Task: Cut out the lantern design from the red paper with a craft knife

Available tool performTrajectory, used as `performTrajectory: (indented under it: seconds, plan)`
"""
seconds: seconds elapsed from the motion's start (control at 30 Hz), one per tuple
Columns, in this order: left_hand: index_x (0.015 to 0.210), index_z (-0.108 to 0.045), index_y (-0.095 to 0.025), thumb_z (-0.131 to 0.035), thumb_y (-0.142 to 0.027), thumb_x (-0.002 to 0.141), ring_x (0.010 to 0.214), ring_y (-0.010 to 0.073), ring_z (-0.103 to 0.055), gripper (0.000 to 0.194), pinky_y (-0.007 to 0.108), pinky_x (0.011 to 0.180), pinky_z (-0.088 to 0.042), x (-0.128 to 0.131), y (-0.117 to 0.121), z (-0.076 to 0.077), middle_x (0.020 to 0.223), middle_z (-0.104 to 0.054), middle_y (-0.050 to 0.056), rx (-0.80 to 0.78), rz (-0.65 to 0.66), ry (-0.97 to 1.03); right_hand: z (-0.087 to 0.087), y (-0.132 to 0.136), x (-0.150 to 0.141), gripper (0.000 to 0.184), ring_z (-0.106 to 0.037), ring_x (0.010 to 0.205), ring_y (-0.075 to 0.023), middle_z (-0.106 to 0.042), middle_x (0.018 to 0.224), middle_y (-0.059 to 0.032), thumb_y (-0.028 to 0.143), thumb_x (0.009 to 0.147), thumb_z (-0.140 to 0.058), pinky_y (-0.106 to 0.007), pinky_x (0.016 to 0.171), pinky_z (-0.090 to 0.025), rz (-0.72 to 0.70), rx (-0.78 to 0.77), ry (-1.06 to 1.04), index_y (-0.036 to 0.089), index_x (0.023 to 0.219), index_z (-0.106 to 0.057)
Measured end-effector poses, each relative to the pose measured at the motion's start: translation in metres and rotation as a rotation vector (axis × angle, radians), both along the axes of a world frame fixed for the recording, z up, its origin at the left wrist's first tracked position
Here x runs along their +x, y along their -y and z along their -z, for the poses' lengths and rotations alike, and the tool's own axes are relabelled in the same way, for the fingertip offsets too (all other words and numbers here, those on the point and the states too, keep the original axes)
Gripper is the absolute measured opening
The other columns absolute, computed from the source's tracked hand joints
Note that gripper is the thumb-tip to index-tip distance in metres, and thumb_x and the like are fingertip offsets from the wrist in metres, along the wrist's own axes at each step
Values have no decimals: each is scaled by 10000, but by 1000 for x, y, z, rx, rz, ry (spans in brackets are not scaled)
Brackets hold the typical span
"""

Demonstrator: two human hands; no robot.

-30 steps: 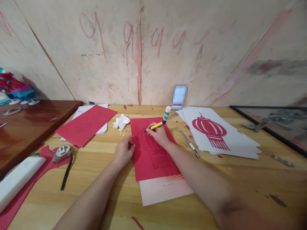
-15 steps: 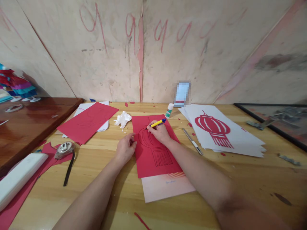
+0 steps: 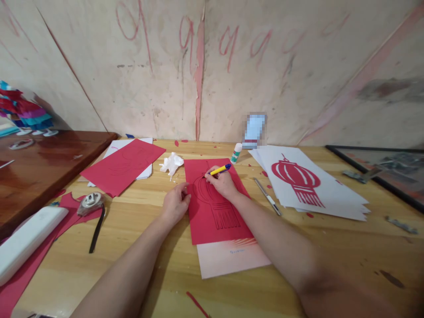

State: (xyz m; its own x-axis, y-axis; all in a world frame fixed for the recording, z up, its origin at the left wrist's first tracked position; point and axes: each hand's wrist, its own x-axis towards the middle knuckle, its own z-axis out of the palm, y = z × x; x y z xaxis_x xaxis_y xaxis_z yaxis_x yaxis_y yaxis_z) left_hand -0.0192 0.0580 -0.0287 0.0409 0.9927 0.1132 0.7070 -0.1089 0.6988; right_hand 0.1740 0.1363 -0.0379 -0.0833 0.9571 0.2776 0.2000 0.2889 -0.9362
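My right hand [image 3: 224, 182] grips a yellow pen [image 3: 217, 170] with a blue end, its tip low over the upper part of a red sheet of paper [image 3: 202, 234]. A lantern outline with a fringe is drawn in dark lines on that sheet. My left hand [image 3: 176, 202] rests at the sheet's left edge, fingers half curled, with a gap between thumb and forefinger; its fingertips touch the edge. Beneath the red sheet, a pale printed sheet [image 3: 225, 264] sticks out towards me.
Right: craft knife [image 3: 267, 197], white sheets [image 3: 334, 190] bearing a red cut-paper lantern [image 3: 296, 174]. Behind: glue stick [image 3: 236, 153], pixelated phone [image 3: 254, 131], crumpled tissue [image 3: 171, 164]. Left: another red sheet [image 3: 124, 168], tape measure [image 3: 90, 203], long white case [image 3: 33, 240]. A framed panel [image 3: 380, 172] lies far right.
The whole view has shifted slightly, so things appear a little further right. Both hands keep almost the same place on the red sheet, the pen still in my right hand.
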Motion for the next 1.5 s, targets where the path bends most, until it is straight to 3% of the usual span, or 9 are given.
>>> performTrajectory:
  seconds: [0.63, 1.5]
  plan:
    - [1193, -638, -157, -581, -106, 807, 729, 168, -626, 393, 282, 735, -481, 1, 0, 0, 853, -675, 29, 15, 9, -10, 4, -2, 2, 92, -597, 566, -159, -626, 609, 11, 301, 781, -615, -289, 615, -484, -5, 58, 137, 228, 750, -568]
    - [1204, -639, -158, -584, -91, 807, 730, 163, -639, 406, 276, 737, -496, 0, -1, 3, 844, -690, 29, 38, 24, 8, 9, -5, 1, 89, -621, 587, -171, -616, 615, 16, 297, 776, -614, -303, 626, -485, -56, 36, 101, 230, 753, -560]
